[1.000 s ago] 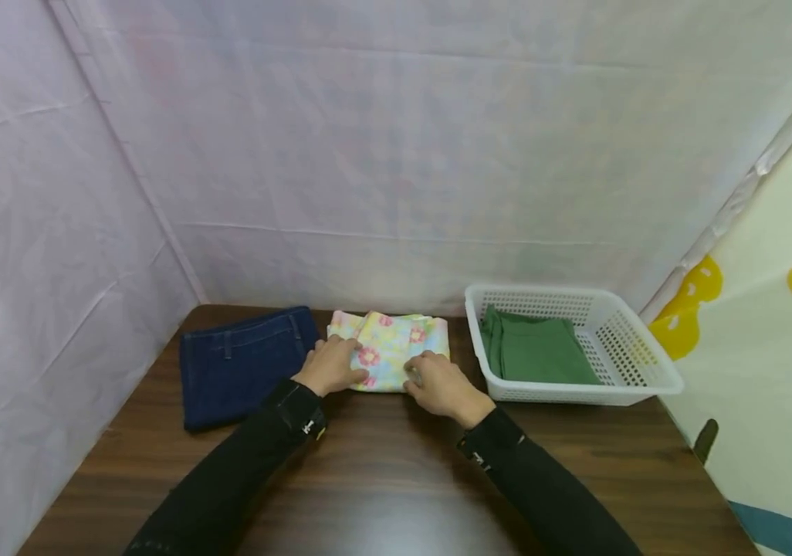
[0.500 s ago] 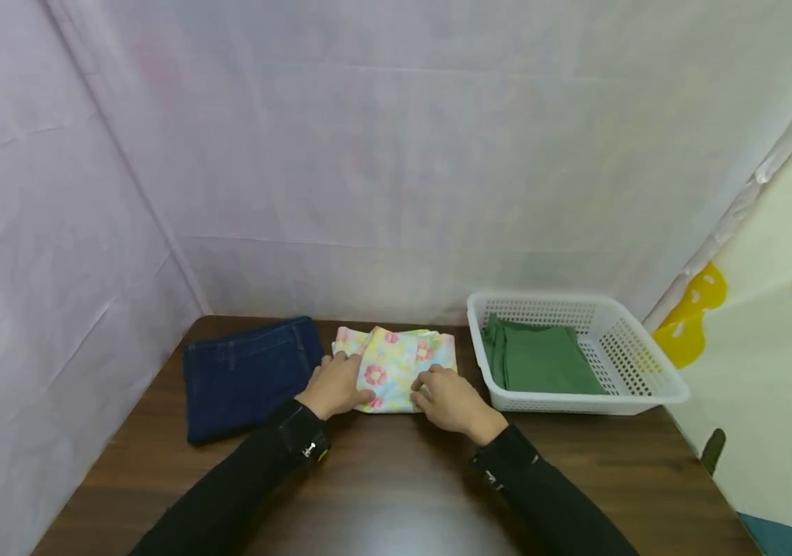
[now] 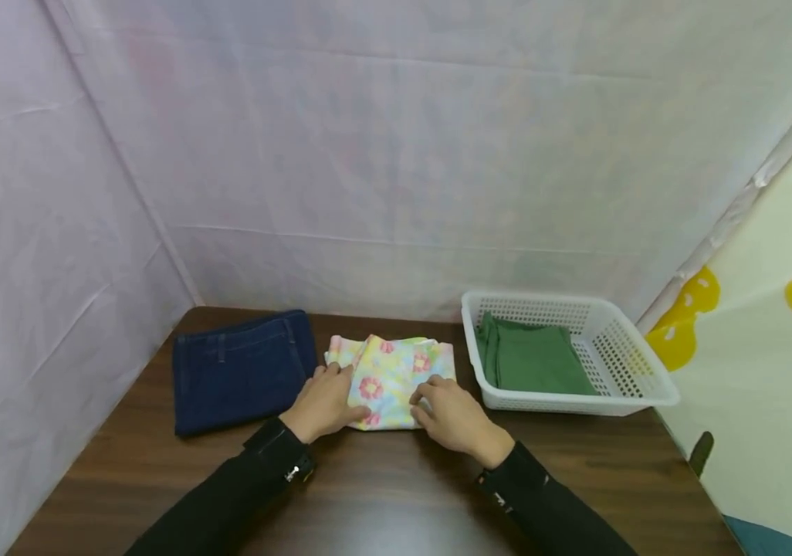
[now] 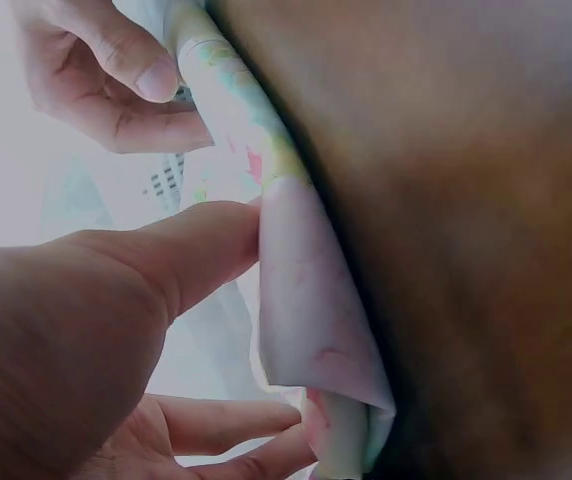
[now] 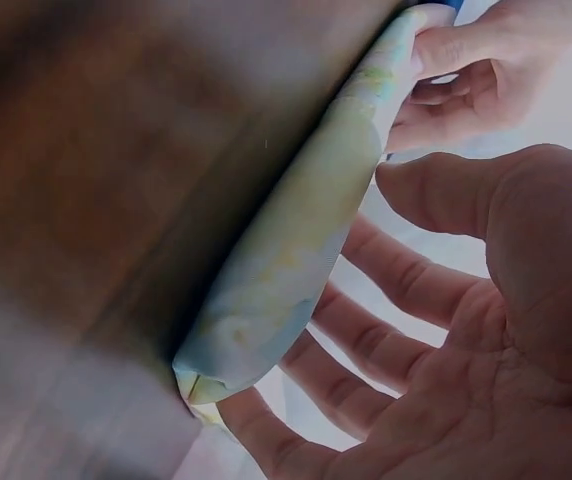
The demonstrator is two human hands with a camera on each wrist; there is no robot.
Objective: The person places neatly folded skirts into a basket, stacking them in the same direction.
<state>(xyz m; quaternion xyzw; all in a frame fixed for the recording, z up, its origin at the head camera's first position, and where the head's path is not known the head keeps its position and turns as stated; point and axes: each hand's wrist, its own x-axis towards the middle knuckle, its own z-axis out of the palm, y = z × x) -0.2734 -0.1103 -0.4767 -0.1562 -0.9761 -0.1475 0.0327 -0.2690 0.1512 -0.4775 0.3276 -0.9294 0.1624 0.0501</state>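
A folded floral cloth [image 3: 389, 382], pastel with pink flowers, lies on the brown table between both hands. My left hand [image 3: 323, 400] rests on its left part, fingers spread and thumb near the front edge. In the left wrist view the thumb [image 4: 206, 240] touches the cloth's thick folded edge. On the other side, my right hand [image 3: 453, 413] touches the right front part with bent, loose fingers. The right wrist view shows these fingers [image 5: 366, 335] spread along the cloth [image 5: 286, 250], their tips on its top and hidden behind the edge.
Folded dark blue jeans [image 3: 239, 374] lie to the left of the cloth. A white perforated basket [image 3: 635, 401] stands at the right, holding a folded green garment [image 3: 538, 359]. White sheeting [image 3: 396, 170] hangs behind the brown table [image 3: 396, 494].
Both hands have drawn the floral cloth a short way toward the person, away from the back edge of the table. The jeans and basket have stayed in place.
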